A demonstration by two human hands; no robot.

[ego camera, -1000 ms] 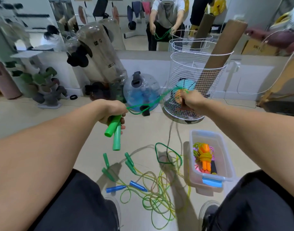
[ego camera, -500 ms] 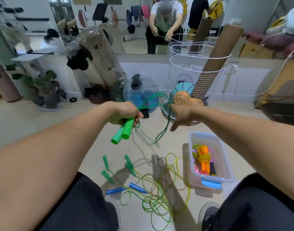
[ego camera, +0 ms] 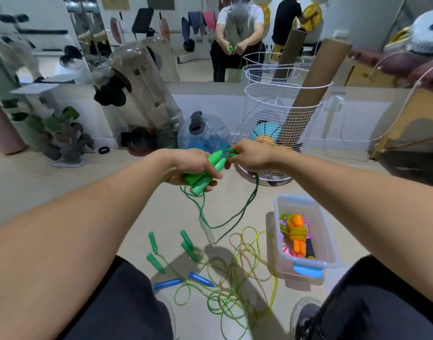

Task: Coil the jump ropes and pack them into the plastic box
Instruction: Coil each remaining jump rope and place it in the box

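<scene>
Setting: gym or fitness studio. Evidence: wall mirror (ego camera: 210, 45) above a low ledge; dumbbell rack (ego camera: 63, 141) at the floor's left edge; transparent water-filled training bags (ego camera: 146, 94); white wire basket (ego camera: 281, 128) holding balls and cardboard tubes; jump ropes (ego camera: 222, 285) on the pale floor (ego camera: 63, 182).

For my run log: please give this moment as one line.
left hand: grips green handles | right hand: pinches green rope | box: open

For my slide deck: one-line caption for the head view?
Left hand grips green handles; right hand pinches the rope above the plastic box.
</scene>
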